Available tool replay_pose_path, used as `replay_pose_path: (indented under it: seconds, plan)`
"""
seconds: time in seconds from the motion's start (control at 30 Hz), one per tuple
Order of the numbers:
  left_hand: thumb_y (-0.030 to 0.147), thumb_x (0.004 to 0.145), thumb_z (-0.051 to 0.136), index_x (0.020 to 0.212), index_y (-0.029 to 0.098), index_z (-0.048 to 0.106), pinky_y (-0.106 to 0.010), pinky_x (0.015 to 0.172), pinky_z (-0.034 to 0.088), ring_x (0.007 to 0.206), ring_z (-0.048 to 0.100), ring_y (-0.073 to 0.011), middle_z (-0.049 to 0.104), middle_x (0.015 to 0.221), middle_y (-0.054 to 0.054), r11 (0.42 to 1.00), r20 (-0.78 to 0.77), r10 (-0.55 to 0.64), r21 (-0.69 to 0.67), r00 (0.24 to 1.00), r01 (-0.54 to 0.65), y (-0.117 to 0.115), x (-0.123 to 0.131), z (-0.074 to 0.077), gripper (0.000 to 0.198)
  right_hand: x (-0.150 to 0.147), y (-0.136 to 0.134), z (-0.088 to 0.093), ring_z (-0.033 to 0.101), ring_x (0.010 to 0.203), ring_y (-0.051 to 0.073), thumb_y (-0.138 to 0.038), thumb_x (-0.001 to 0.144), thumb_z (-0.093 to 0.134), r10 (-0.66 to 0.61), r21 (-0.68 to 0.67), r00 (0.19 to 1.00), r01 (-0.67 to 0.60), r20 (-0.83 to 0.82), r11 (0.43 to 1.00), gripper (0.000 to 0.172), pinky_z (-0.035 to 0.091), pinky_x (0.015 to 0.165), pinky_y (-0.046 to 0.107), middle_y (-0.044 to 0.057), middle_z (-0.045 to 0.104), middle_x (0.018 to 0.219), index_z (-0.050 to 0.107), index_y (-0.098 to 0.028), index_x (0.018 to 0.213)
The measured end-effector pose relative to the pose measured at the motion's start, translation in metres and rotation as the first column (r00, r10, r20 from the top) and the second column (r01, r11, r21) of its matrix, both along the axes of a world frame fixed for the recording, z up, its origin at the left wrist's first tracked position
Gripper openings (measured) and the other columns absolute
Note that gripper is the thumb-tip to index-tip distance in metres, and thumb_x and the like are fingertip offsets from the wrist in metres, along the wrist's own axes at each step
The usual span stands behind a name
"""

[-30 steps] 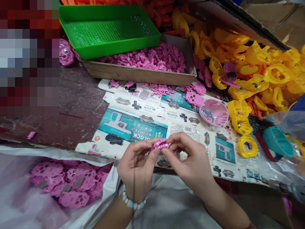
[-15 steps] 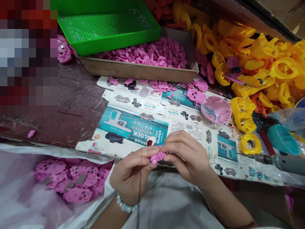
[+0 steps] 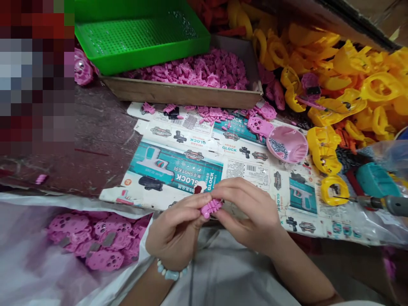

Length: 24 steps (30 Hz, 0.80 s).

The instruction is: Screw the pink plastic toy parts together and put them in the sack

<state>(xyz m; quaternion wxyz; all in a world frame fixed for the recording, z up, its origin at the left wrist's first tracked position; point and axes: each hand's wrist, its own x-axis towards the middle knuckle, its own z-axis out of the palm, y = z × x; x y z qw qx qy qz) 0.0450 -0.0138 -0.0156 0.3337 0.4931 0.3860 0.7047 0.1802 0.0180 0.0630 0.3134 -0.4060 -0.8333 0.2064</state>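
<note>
The pink plastic part [image 3: 211, 208] is small and ribbed, with short rounded teeth along its upper edge, like a stubby gear segment. It lies roughly level, its right end tilted a little upward, pinched at both ends between the fingertips of the left hand [image 3: 175, 233] and the right hand [image 3: 251, 212]. Its underside is hidden by the fingers

Ahead of the left hand [image 3: 175, 231] and right hand [image 3: 251, 216], printed cardboard [image 3: 178, 163] is lying bare on the surface [image 3: 105, 140]. A brown box [image 3: 191, 95] is walling off the far side; a pink bowl [image 3: 288, 144], yellow parts [image 3: 334, 85] and a drill [image 3: 387, 203] are crowding the right, a bag of pink discs [image 3: 95, 240] the near left.
</note>
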Motion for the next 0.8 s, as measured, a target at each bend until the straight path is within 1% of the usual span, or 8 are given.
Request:
replay_pose_path:
  seconds: [0.13,0.27,0.37,0.47,0.53,0.6,0.73,0.8]
  plan:
    - [0.003,0.078,0.065,0.099,0.022,0.064,-0.031,0.081,0.059,0.086,0.07,-0.0152,0.073,0.102,0.0,1.0,-0.027,-0.017,0.02,0.999,0.018,-0.001,-0.001,0.0,0.028,-0.004,-0.004,-0.001,0.06,0.082,0.013,-0.006,0.081,0.056,-0.104,-0.002,0.993,0.104,-0.055,0.995,0.013,0.053,0.074,0.025,0.006,0.065,0.085,0.059,-0.015,0.09]
    - [0.005,0.078,0.065,0.111,0.021,0.06,-0.031,0.083,0.058,0.094,0.069,-0.0184,0.071,0.105,-0.004,0.995,-0.164,-0.095,-0.029,0.982,0.092,-0.003,-0.01,0.007,0.038,-0.008,-0.006,-0.002,0.059,0.077,0.013,-0.005,0.08,0.055,-0.143,0.045,0.989,0.144,-0.029,0.988,0.011,0.051,0.071,0.025,0.006,0.065,0.081,0.059,-0.014,0.087]
    - [0.005,0.077,0.066,0.116,0.02,0.059,-0.029,0.087,0.056,0.097,0.067,-0.018,0.07,0.107,-0.005,0.986,-0.342,-0.158,-0.111,0.926,0.127,-0.001,-0.02,0.017,0.043,-0.009,-0.006,-0.002,0.06,0.078,0.014,-0.005,0.08,0.054,-0.157,0.078,0.988,0.156,0.005,0.985,0.012,0.051,0.072,0.025,0.006,0.065,0.081,0.059,-0.014,0.088]
    - [0.006,0.078,0.064,0.112,0.02,0.062,-0.025,0.09,0.053,0.096,0.066,-0.0158,0.07,0.104,-0.004,0.975,-0.446,-0.211,-0.159,0.87,0.155,0.004,-0.029,0.027,0.036,-0.01,-0.006,-0.001,0.06,0.075,0.015,-0.008,0.081,0.055,-0.184,0.139,0.981,0.175,0.058,0.975,0.01,0.052,0.07,0.026,0.005,0.066,0.078,0.058,-0.015,0.087]
    - [0.007,0.079,0.063,0.108,0.02,0.063,-0.025,0.089,0.054,0.097,0.066,-0.016,0.07,0.103,-0.004,0.961,-0.423,-0.268,-0.184,0.866,0.208,0.007,-0.034,0.031,0.031,-0.011,-0.007,0.0,0.061,0.074,0.015,-0.011,0.082,0.055,-0.189,0.139,0.979,0.178,0.075,0.974,0.007,0.051,0.068,0.026,0.005,0.066,0.078,0.058,-0.016,0.086]
    - [0.007,0.08,0.063,0.105,0.02,0.065,-0.026,0.089,0.054,0.097,0.066,-0.0166,0.07,0.103,-0.004,0.947,-0.376,-0.312,-0.194,0.872,0.255,0.008,-0.036,0.032,0.029,-0.012,-0.01,0.0,0.061,0.074,0.015,-0.012,0.082,0.056,-0.183,0.099,0.981,0.176,0.065,0.979,0.004,0.051,0.068,0.026,0.005,0.066,0.078,0.058,-0.015,0.085]
    - [0.004,0.079,0.065,0.1,0.02,0.068,-0.025,0.088,0.055,0.093,0.068,-0.0146,0.072,0.097,-0.001,0.949,-0.314,-0.305,-0.179,0.899,0.259,0.008,-0.035,0.034,0.027,-0.01,-0.013,0.0,0.06,0.076,0.014,-0.009,0.08,0.058,-0.189,0.028,0.982,0.189,0.001,0.982,0.008,0.051,0.071,0.026,0.004,0.065,0.079,0.058,-0.016,0.084]
    - [0.004,0.079,0.065,0.097,0.021,0.068,-0.024,0.087,0.056,0.091,0.068,-0.0138,0.072,0.095,0.0,0.945,-0.283,-0.311,-0.193,0.907,0.263,0.008,-0.034,0.035,0.025,-0.007,-0.012,0.002,0.06,0.079,0.014,-0.01,0.08,0.061,-0.145,-0.062,0.988,0.141,-0.06,0.988,0.009,0.051,0.072,0.025,0.004,0.066,0.082,0.059,-0.016,0.087]
